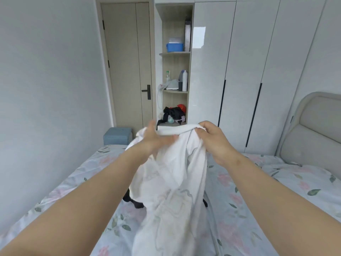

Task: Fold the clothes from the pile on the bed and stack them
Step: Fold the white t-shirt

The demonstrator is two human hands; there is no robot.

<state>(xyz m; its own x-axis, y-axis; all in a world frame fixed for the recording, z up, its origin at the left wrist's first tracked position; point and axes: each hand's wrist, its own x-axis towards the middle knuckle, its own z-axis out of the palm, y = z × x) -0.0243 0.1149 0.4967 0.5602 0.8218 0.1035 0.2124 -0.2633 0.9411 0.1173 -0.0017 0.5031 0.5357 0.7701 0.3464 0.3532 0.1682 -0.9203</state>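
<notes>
Blue stool (117, 136) sitting just left of the fingers (152, 126). Shelf unit (176, 97) standing beyond them, blue basket (175, 47) sitting high above.

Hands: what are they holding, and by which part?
A white garment: the right hand grips its bunched top edge; the left hand, fingers straight, rests against that edge.

White garment (173, 174), pale blue bedsheet (258, 196) with pink flowers, blue stool (117, 138), blue basket (175, 47)
</notes>
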